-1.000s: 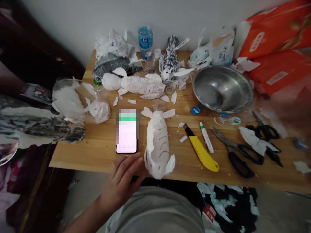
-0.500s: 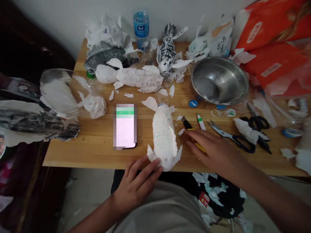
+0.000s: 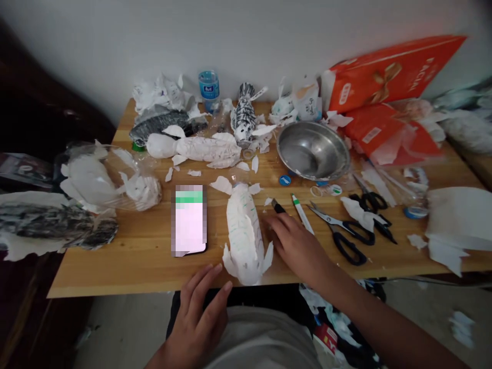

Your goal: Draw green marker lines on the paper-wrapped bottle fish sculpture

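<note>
1. A white paper fish (image 3: pixel 244 236) lies lengthwise on the wooden counter (image 3: pixel 146 256), its tail at the near edge.
2. The right hand (image 3: pixel 295 246) lies flat just right of the fish, over a utility knife (image 3: pixel 277 206) of which only the dark tip shows; whether its fingers grip the knife cannot be told.
3. The left hand (image 3: pixel 200 318) hovers at the counter's near edge, fingers loosely spread and holding nothing, fingertips close to the fish's tail.
4. A phone (image 3: pixel 188 220) lies just left of the fish.
5. A white marker (image 3: pixel 302 214) and black-handled scissors (image 3: pixel 342 233) lie right of the hand.
6. A steel bowl (image 3: pixel 313 151) sits farther back.
</note>
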The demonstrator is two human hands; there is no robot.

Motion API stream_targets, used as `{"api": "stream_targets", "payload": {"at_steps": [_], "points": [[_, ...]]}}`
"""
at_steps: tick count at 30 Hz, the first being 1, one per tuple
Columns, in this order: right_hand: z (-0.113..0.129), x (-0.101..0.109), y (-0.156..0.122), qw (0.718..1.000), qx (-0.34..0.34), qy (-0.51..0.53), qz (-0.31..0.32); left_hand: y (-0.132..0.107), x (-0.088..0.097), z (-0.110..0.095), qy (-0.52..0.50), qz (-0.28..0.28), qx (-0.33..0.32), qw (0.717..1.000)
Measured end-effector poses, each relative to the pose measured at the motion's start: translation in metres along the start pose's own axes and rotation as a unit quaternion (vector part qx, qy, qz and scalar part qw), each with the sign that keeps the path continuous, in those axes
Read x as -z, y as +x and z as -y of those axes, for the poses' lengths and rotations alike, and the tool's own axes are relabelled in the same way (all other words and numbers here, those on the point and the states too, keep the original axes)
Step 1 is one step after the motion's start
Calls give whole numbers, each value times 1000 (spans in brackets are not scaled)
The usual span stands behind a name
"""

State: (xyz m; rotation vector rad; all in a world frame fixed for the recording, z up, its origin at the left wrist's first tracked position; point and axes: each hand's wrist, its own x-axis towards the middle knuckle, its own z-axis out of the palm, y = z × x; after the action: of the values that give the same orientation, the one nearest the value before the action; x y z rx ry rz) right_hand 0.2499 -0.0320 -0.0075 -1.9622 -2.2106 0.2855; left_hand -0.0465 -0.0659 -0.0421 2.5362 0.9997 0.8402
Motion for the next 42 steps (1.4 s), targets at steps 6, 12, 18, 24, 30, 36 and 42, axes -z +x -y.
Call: {"api": "stream_targets", "payload": {"at_steps": [6, 12, 18, 24, 30, 36, 42], "points": [[-49, 4, 22, 973, -130, 60, -183, 8, -4, 11, -3, -50, -6, 999], [-59, -8, 29, 971, -123, 39, -199, 43, 5, 19, -15, -56, -46, 997], [-76, -3, 2, 961, -156, -1, -227, 76, 13, 8, -157, 14, 180, 971], [-73, -11, -2, 975, -140, -74, -155, 122, 11, 11, -275, 104, 324, 899], [-54, 5, -1, 970, -148, -86, -171, 166, -5, 25, -312, 192, 359, 858], [-8, 36, -10, 863, -145, 332, -353, 173, -19, 34, -351, 206, 369, 835], [22, 43, 6, 727, -86, 622, -279, 161, 1, 26, -504, 270, 356, 739]]}}
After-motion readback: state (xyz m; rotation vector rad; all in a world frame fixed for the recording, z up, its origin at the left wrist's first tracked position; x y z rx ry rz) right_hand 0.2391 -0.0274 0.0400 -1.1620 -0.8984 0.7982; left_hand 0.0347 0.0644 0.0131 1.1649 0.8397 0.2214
